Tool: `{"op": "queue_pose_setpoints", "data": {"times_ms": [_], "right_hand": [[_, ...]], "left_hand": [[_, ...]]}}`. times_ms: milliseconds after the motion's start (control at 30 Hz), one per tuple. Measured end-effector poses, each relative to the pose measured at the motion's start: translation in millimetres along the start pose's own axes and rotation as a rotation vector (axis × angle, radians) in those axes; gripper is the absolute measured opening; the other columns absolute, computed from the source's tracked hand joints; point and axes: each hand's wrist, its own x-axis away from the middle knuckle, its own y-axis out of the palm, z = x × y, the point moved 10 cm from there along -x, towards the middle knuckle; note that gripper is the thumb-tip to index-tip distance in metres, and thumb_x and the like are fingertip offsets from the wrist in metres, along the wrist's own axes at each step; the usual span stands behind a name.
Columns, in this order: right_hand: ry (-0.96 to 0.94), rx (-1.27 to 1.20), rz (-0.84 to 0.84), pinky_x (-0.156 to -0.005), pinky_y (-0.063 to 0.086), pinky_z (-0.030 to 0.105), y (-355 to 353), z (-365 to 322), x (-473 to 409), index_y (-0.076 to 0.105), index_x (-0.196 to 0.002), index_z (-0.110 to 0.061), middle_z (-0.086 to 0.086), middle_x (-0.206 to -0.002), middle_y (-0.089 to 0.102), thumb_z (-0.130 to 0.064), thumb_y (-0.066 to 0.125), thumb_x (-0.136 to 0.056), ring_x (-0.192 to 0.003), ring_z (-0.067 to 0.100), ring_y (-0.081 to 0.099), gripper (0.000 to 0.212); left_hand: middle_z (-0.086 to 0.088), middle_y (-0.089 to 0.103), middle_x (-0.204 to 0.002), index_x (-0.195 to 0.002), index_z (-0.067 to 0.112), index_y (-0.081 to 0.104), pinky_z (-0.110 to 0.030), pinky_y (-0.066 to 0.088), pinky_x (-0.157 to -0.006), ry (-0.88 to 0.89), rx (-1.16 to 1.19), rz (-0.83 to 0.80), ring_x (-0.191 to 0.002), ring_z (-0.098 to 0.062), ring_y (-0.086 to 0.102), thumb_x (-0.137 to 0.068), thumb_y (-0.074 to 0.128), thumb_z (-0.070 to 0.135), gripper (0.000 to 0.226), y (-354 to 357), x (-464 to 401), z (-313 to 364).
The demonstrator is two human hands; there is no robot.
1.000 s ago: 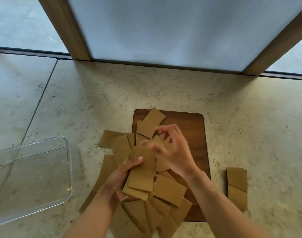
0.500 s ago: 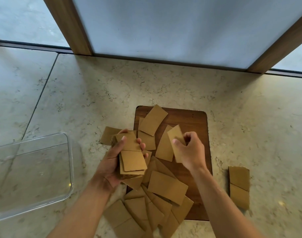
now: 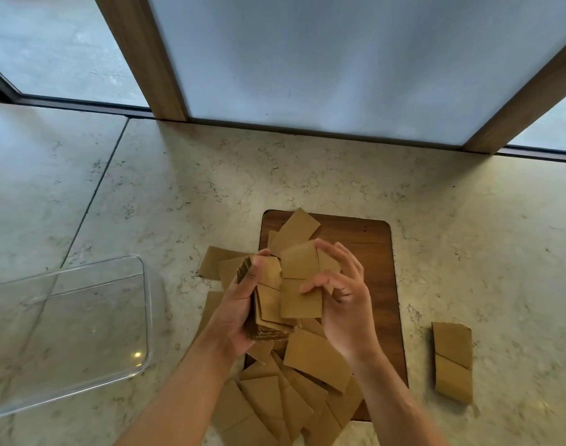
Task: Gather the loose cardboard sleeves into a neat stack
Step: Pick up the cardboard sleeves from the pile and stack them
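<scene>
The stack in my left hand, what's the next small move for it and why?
Probably square the newest sleeve onto the stack. The left hand grips the stack by its edge, while the right hand holds that sleeve against the top, where it juts out to the right. Aligning it first keeps the pile neat before reaching for the loose sleeves on the wooden board.

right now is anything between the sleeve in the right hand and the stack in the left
Nothing visible. The right hand holds its sleeve directly against the top of the stack gripped by the left hand.
</scene>
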Motion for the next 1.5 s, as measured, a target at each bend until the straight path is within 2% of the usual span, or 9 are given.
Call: {"op": "queue_pose_setpoints", "data": {"times_ms": [167, 467, 600, 733, 900, 1000, 1133, 1267, 1500], "right_hand": [[0.09, -0.388, -0.149, -0.095, 0.055, 0.063, 6, 8, 0, 0.078, -0.08, -0.04, 0.013, -0.129, 0.059, -0.005, 0.07, -0.089, -0.126, 0.025, 0.058, 0.037], [0.414, -0.534, -0.224, -0.08, 0.054, 0.039, 18, 32, 11, 0.085, -0.09, -0.019, 0.012, -0.122, 0.063, -0.007, 0.046, -0.089, -0.11, 0.024, 0.06, 0.041], [0.412, -0.273, -0.251, -0.08, 0.063, 0.033, 29, 30, 18, 0.064, -0.127, -0.043, 0.001, -0.118, 0.066, -0.011, 0.052, -0.106, -0.104, 0.021, 0.072, 0.04], [0.354, 0.092, -0.372, -0.08, 0.063, 0.029, 40, 44, 18, 0.02, -0.152, -0.057, -0.018, -0.12, 0.059, -0.039, 0.071, -0.094, -0.095, 0.004, 0.071, 0.079], [0.551, 0.623, 0.106, -0.1, 0.052, 0.036, -30, 83, -6, 0.047, -0.145, -0.022, 0.005, -0.141, 0.052, -0.073, 0.064, -0.083, -0.122, 0.017, 0.053, 0.082], [0.594, 0.762, 0.028, -0.111, 0.045, 0.043, -15, 95, -6, 0.04, -0.147, -0.015, 0.011, -0.143, 0.043, -0.073, 0.077, -0.071, -0.131, 0.027, 0.045, 0.103], [0.584, 0.557, 0.075, -0.101, 0.05, 0.037, -16, 103, -13, 0.044, -0.114, -0.03, -0.005, -0.118, 0.048, -0.042, 0.092, -0.073, -0.11, 0.014, 0.046, 0.063], [0.683, 0.457, 0.145, -0.097, 0.057, 0.041, -35, 110, -16, 0.041, -0.145, -0.022, 0.0, -0.122, 0.066, -0.024, 0.091, -0.078, -0.113, 0.022, 0.065, 0.084], [0.589, 0.796, 0.099, -0.106, 0.046, 0.042, -10, 93, -22, 0.043, -0.148, -0.011, 0.014, -0.14, 0.05, -0.061, 0.081, -0.077, -0.127, 0.03, 0.048, 0.095]], "left_hand": [[-0.016, 0.072, -0.132, -0.128, 0.032, 0.072, -0.054, 0.062, -0.076, -0.025, -0.043, -0.034, -0.109, -0.04, 0.073, -0.067, 0.093, 0.051, 0.067, -3, 6, 2], [-0.018, 0.07, -0.134, -0.14, 0.032, 0.059, -0.057, 0.061, -0.081, 0.018, -0.104, -0.061, -0.118, -0.044, 0.068, -0.071, 0.093, 0.04, 0.077, 6, 0, 6], [-0.017, 0.075, -0.122, -0.129, 0.036, 0.066, -0.054, 0.062, -0.074, 0.026, -0.211, -0.009, -0.108, -0.043, 0.073, -0.057, 0.101, 0.035, 0.08, 1, -2, 4], [-0.021, 0.074, -0.117, -0.12, 0.035, 0.071, -0.051, 0.062, -0.068, 0.064, -0.243, 0.063, -0.092, -0.041, 0.078, -0.066, 0.087, 0.01, 0.061, -14, -4, 6], [-0.025, 0.075, -0.114, -0.135, 0.021, 0.061, -0.052, 0.064, -0.071, 0.134, -0.106, 0.064, -0.09, -0.042, 0.075, -0.075, 0.076, -0.001, 0.066, -19, -6, 12], [-0.024, 0.071, -0.109, -0.137, 0.018, 0.059, -0.052, 0.063, -0.071, 0.155, -0.071, 0.077, -0.083, -0.036, 0.074, -0.072, 0.081, 0.005, 0.07, -22, -8, 16], [-0.024, 0.071, -0.113, -0.129, 0.023, 0.064, -0.053, 0.063, -0.073, 0.135, -0.015, 0.075, -0.085, -0.035, 0.074, -0.071, 0.085, 0.014, 0.062, -25, -12, 17], [-0.024, 0.072, -0.11, -0.127, 0.023, 0.065, -0.053, 0.061, -0.076, 0.135, -0.034, 0.086, -0.086, -0.035, 0.074, -0.073, 0.087, 0.015, 0.059, -28, -14, 19], [-0.023, 0.073, -0.11, -0.134, 0.02, 0.062, -0.053, 0.061, -0.076, 0.15, -0.088, 0.136, -0.087, -0.035, 0.074, -0.072, 0.088, 0.017, 0.067, -32, -12, 19]]}}
